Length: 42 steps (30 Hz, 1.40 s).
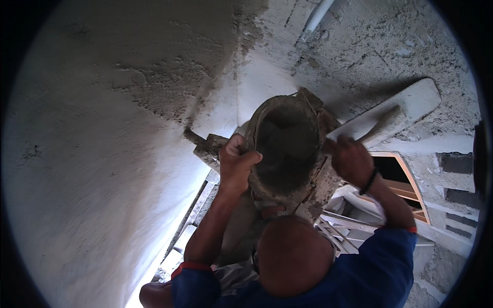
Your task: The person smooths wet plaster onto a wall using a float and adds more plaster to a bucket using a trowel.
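My left hand and my right hand are not recognisable in view. A person in a blue top (339,280) has their left hand (237,167) gripping the rim of a mortar-crusted bucket (282,143) with grey material inside. That person's right hand (352,164) is at the bucket's right side, beside a long pale plastering float (416,97) with a handle; whether it grips the float or bucket is unclear. A crusted dark object (205,146) projects behind the bucket on the left.
A smooth plastered surface (82,179) fills the left. Rough plaster (375,46) with a white pipe (316,20) is at the upper right. An orange-edged opening (411,179) and pale boards (349,220) lie at right. A bare limb (154,295) shows at lower left, its owner unclear.
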### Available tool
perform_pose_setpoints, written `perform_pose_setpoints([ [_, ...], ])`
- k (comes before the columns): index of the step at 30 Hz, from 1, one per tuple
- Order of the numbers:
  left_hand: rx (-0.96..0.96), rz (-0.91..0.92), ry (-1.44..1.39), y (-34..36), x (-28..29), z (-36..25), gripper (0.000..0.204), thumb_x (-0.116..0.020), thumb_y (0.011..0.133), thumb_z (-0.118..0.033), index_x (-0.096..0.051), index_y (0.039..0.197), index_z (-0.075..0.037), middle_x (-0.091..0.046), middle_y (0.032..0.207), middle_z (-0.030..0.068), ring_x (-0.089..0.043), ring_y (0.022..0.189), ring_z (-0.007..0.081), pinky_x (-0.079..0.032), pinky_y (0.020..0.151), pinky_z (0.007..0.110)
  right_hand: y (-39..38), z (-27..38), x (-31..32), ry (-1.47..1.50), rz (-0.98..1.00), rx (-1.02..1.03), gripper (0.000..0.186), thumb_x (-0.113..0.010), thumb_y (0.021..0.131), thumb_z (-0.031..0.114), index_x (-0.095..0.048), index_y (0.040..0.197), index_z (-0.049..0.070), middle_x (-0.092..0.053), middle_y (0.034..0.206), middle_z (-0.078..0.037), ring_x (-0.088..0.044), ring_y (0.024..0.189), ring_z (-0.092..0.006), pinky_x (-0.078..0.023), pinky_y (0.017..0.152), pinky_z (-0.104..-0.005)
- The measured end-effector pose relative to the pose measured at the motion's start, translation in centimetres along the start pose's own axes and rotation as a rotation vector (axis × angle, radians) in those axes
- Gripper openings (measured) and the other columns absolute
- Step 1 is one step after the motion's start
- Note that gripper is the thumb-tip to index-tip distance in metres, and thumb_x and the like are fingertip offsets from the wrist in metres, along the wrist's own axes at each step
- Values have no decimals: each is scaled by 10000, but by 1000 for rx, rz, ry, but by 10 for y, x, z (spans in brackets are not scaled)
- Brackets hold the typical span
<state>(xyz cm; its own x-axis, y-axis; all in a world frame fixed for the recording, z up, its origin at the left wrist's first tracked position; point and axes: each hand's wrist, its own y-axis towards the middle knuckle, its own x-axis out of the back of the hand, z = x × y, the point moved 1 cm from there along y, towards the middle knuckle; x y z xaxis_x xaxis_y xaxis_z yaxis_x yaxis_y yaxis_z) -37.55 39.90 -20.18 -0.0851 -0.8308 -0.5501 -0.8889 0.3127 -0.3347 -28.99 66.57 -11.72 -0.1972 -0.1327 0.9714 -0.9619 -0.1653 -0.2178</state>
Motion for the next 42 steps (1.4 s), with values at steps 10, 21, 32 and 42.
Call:
perform_pose_setpoints([
  [10, -253, -81, 305, -16, -5, -89, 244, -610, 695, 73, -428, 661, -85, -458, 632, -63, -389, 577, 14, -299, 487, 224, 91, 32, 8, -29, 117, 214, 288, -560, 849, 182, -651, 1103, 81, -657, 793, -184, -677, 781, -305, -545, 673, -442],
  [21, -173, -112, 131, -38, 24, -136, 196, -573, 702, 125, -511, 752, -54, -606, 740, 38, -556, 621, 86, -455, 577, 244, 87, 29, -28, 463, -175, 348, 436, -706, 761, 300, -622, 1142, 104, -667, 908, -157, -665, 770, -345, -550, 681, -442],
  [32, -155, -226, 78, -79, 37, -182, 236, -597, 691, 109, -467, 737, -83, -563, 714, 25, -538, 629, 95, -445, 572, 261, 97, 25, 123, 378, -238, 564, 368, -734, 719, 243, -596, 1017, 77, -652, 936, -156, -642, 801, -361, -509, 710, -446],
  [42, -138, -342, 374, -138, 103, -186, 266, -614, 657, 120, -456, 727, -82, -575, 709, 29, -567, 625, 117, -452, 580, 276, 86, 31, 288, 348, -80, 900, 344, -791, 670, 214, -623, 934, 70, -641, 814, -117, -643, 734, -317, -498, 623, -390],
])
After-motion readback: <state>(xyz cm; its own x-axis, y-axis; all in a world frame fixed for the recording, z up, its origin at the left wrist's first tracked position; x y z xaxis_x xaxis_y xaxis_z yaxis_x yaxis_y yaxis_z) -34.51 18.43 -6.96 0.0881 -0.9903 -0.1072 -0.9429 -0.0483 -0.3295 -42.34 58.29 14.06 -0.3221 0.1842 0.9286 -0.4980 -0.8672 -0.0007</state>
